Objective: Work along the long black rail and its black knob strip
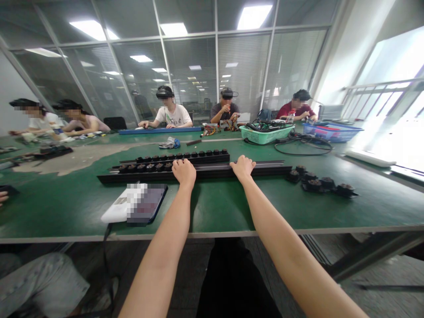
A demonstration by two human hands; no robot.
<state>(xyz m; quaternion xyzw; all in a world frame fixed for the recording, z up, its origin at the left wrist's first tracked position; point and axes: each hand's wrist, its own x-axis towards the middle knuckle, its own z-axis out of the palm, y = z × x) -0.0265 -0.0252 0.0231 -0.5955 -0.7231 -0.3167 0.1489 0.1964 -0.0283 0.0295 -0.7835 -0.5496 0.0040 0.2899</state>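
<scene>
The left grip (pixel 184 173) and right grip (pixel 243 168) sit well apart on a long black rail (pixel 212 172), spaced for an even hold; whether they clamp it, I cannot tell. Just beyond lies a studded second rail (pixel 198 160), with loose round fittings (pixel 314 183) right of the right grip on the green tabletop (pixel 59 212).

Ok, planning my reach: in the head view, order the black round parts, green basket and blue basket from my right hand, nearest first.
1. Black round parts, right of the right hand.
2. Green basket, across the table.
3. Blue basket, farther right.
</scene>
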